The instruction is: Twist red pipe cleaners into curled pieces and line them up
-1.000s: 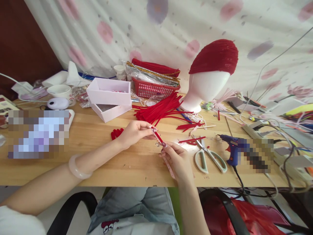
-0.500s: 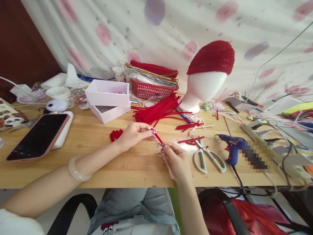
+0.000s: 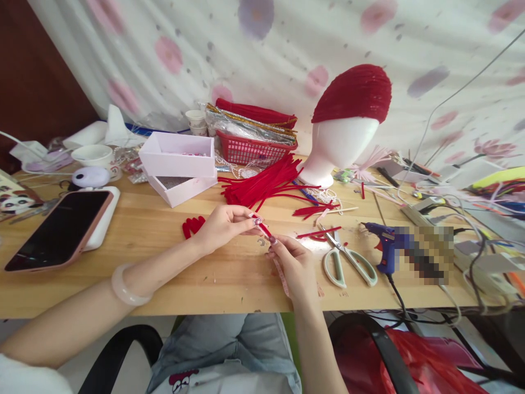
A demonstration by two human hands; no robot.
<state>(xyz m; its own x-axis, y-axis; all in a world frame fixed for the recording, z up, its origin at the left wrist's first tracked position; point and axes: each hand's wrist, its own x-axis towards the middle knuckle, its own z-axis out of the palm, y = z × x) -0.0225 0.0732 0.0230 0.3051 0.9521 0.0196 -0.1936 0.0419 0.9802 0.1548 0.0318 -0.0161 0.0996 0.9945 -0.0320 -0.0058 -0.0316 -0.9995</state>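
Just above surface (image 3: 164, 273), front-centre: your left hand (image 3: 223, 224) and right hand (image 3: 293, 265) both pinch short red pipe cleaner (image 3: 264, 229), each grip closed on it. Barely moved since second ago, so same fiddly step. Scissors (image 3: 348, 262) nearby, right.

Wood table (image 3: 164, 219): bowl (image 3: 93, 155) rear left, pink boxes (image 3: 178, 164), red basket (image 3: 254, 149), pipe cleaners (image 3: 262, 183) centre, foam head (image 3: 336, 150), scissors (image 3: 348, 262) beside glue gun (image 3: 383, 246) right.
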